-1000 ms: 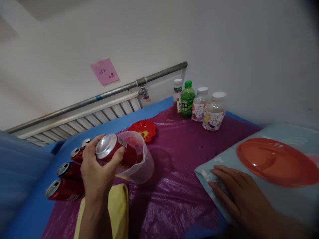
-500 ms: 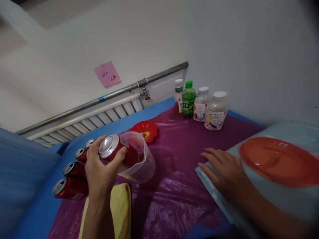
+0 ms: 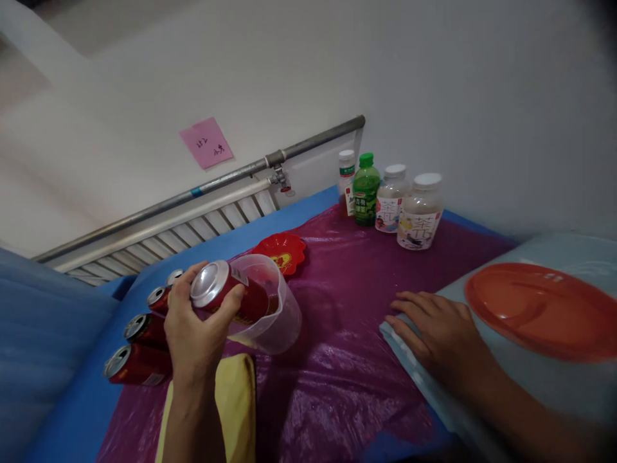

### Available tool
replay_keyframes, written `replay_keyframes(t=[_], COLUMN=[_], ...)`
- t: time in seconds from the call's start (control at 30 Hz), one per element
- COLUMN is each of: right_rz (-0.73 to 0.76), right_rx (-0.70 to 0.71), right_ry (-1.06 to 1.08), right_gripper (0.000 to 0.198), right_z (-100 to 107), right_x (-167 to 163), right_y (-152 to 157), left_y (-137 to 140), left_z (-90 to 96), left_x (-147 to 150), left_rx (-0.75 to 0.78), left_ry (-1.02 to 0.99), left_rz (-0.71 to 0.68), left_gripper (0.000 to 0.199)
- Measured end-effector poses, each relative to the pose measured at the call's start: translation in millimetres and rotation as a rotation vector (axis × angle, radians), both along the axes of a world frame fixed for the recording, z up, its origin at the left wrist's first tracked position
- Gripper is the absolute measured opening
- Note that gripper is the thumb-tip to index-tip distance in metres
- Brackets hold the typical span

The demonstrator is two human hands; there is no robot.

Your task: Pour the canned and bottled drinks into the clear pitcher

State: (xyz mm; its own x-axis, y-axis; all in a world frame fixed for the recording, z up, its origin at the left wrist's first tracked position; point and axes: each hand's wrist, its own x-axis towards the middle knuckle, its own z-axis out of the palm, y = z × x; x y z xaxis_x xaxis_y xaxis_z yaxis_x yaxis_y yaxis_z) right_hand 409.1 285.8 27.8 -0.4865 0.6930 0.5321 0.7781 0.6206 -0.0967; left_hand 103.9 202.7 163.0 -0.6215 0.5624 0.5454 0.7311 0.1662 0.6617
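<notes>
My left hand (image 3: 195, 321) is wrapped round a red drink can (image 3: 243, 299), tipped so that its silver base faces up and its top end dips into a clear plastic jug (image 3: 284, 328). Liquid in the jug is hard to make out. Beneath my left forearm lies a folded yellow cloth (image 3: 237, 405). My right hand (image 3: 436, 328) rests with fingers stretched out on the edge of a light blue cloth (image 3: 409, 357), holding nothing. Several opened red cans (image 3: 142, 365) stand left of my left hand, partly hidden by it.
A red scalloped dish (image 3: 294, 247) sits behind the jug. Farther back stand a green bottle (image 3: 366, 196), a small white-capped bottle (image 3: 346, 170) and two labelled jars (image 3: 419, 222). An orange oval lid or tray (image 3: 540, 308) lies at right. A radiator (image 3: 207, 222) and pipe run along the wall.
The view has shifted very slightly. The can stays tipped over the jug in my left hand, and my right hand stays on the cloth.
</notes>
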Motion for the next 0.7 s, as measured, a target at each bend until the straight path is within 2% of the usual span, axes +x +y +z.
replay_keyframes(t=[0.37, 0.7], right_rz=[-0.017, -0.045], right_rx=[0.073, 0.018], right_ry=[0.023, 0.045], right_gripper=[0.042, 0.038], right_z=[-0.8, -0.6], right_x=[-2.4, -3.3], right_y=[0.9, 1.5], left_y=[0.8, -0.7], left_z=[-4.1, 0.3], left_x=[-4.9, -3.2], left_rx=[0.026, 0.016], left_ry=[0.018, 0.04], left_rz=[-0.003, -0.025], left_gripper=[0.06, 0.056])
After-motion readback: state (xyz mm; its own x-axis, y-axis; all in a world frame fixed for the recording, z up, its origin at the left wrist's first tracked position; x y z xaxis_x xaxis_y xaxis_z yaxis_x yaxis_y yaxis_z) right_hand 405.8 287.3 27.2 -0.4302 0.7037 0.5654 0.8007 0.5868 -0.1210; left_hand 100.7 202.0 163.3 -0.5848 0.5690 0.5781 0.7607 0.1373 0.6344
